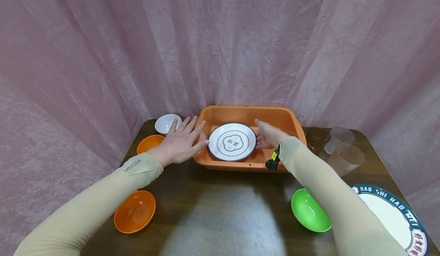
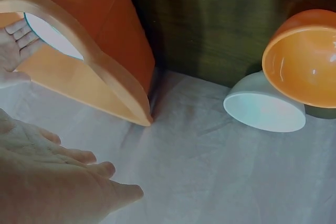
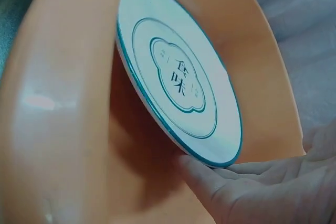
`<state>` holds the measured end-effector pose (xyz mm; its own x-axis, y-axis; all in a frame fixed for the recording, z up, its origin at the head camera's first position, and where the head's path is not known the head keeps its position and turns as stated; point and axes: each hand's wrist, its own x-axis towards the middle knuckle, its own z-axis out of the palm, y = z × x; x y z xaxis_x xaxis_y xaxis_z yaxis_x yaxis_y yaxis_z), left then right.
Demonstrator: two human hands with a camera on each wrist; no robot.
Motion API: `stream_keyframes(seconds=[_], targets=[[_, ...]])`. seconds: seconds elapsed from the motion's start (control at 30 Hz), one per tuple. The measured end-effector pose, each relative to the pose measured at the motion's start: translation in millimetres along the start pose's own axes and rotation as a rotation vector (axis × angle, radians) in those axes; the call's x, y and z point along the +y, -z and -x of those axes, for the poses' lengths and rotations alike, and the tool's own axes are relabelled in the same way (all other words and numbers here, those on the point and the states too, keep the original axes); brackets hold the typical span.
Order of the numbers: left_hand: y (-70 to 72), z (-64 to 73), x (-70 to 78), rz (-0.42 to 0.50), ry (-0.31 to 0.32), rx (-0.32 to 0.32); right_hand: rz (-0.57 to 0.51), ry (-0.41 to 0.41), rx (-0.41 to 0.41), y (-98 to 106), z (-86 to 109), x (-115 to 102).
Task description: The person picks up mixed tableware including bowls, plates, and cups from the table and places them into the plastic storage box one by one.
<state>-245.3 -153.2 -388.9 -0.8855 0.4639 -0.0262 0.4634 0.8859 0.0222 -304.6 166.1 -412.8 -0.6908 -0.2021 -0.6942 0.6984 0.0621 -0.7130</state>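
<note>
Seems to be positioning the plate (image 1: 232, 142) inside the tub (image 1: 247, 113), with left hand (image 1: 182, 142) spread, empty, and right hand (image 1: 269, 134) straight-fingered at the plate's edge; calls next for a light touch.

Oh, and the right sleeve (image 1: 333, 191) cut right across the green bowl (image 1: 309, 212) and the big plate (image 1: 385, 214), whose bottom ran out of frame! The left hand (image 1: 182, 143) masked part of the white bowl (image 1: 165, 123). The small plate's (image 1: 232, 141) tiniest lettering defied reading; the left wrist view cropped the tub (image 2: 126, 51).
</note>
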Motion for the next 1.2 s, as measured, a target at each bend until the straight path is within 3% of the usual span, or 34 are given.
stream_keyframes(seconds=[0.07,0.13,0.2,0.27,0.3,0.4,0.5,0.6,0.7,0.87,0.97,1.2], targets=[[-0.4,-0.5,0.8,0.008,0.0,-0.005,-0.034,-0.01,0.025,-11.9,24.9,-3.1],[0.4,-0.2,2.1,0.019,-0.001,-0.004,-0.021,-0.016,0.035,-10.0,21.5,-3.9],[1.2,0.4,2.8,0.027,-0.007,-0.003,-0.032,-0.018,0.031,1.5,0.9,0.2],[0.9,0.4,3.1,0.023,-0.008,-0.003,-0.022,-0.009,0.034,1.7,0.5,0.1],[-0.2,-0.1,2.3,0.027,-0.013,0.0,0.019,0.014,0.022,8.4,-9.4,3.6],[-2.7,-1.0,2.2,0.039,-0.02,0.003,0.256,0.097,0.042,9.9,-0.1,5.7],[-4.7,-1.8,2.6,0.052,-0.022,0.006,0.673,0.264,0.078,11.0,12.1,9.5],[-4.5,-0.8,3.0,0.057,-0.011,0.016,1.009,0.456,0.144,6.8,31.2,11.9],[-4.7,0.3,1.8,0.058,0.001,0.022,1.239,0.575,0.267,6.6,53.0,15.9],[-5.2,4.2,-2.0,0.072,0.025,0.018,1.492,0.687,0.427,20.7,88.8,27.1],[-6.1,5.7,-5.9,0.081,0.033,0.023,1.568,0.74,0.489,32.5,100.7,34.0],[-7.8,2.3,-11.0,0.055,0.032,0.026,1.639,0.756,0.503,44.5,102.0,43.8]])
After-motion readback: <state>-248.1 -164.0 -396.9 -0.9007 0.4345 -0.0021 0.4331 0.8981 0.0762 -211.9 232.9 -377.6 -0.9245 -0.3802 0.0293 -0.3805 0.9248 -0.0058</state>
